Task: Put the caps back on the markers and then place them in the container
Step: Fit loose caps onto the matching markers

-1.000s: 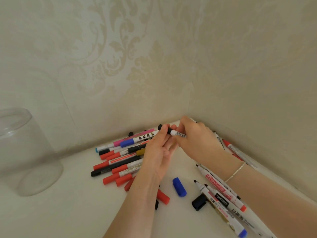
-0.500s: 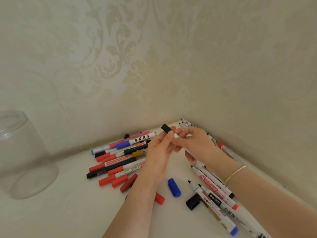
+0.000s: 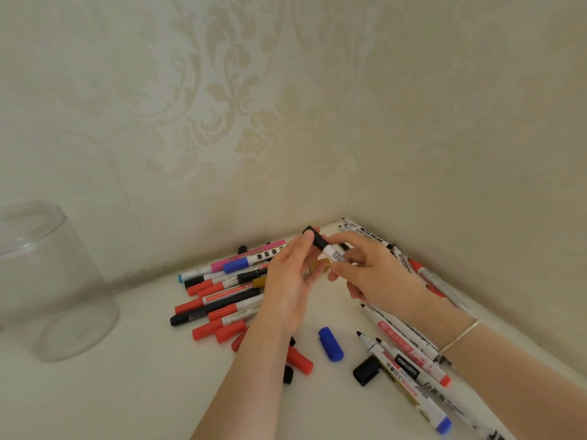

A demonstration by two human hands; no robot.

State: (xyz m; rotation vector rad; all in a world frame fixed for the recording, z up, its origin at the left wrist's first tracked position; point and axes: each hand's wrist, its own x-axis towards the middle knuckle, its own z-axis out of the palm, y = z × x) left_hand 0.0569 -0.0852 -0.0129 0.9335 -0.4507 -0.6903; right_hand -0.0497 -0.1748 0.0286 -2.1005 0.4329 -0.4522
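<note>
Both hands hold one white marker with a black cap (image 3: pixel 321 243) above the table, near the wall corner. My left hand (image 3: pixel 290 281) pinches the black cap end. My right hand (image 3: pixel 370 271) grips the white barrel. To the left lies a pile of capped markers (image 3: pixel 222 300) in red, black, blue and pink. Several uncapped markers (image 3: pixel 403 350) lie at the right, tips pointing up-left. A loose blue cap (image 3: pixel 331 343), a black cap (image 3: pixel 366 370) and a red cap (image 3: pixel 300 360) rest on the table. The clear plastic container (image 3: pixel 47 281) stands at the far left.
The white table (image 3: pixel 127 392) sits in a corner formed by two patterned walls (image 3: pixel 254 122). More markers (image 3: pixel 422 271) lie along the right wall's base. A thin bracelet (image 3: pixel 460 335) circles my right wrist.
The marker in my hands has risen slightly off the pile and tilted, cap end up-left. The view has shifted a little; the table objects have not moved.
</note>
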